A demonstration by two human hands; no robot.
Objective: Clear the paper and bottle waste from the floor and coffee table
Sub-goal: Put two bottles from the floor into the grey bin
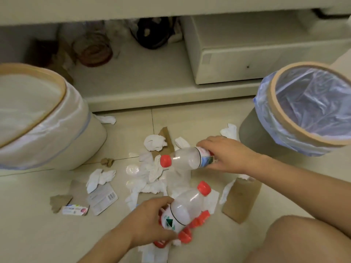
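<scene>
A white-lined bin stood at left on the tiled floor, beside scattered cardboard scraps, a small pink-and-white packet and a barcoded card (none of the print was legible). Crumpled tissues littered the middle. The person's left hand had its fingers curled around the labelled base of a red-capped clear bottle, whose white label bore a green mark (wording unreadable), held just above more red-capped waste. The right hand gripped a second bottle by its blue-and-white labelled end, cap pointing left, above the tissues. A blue-lined bin stood at right.
</scene>
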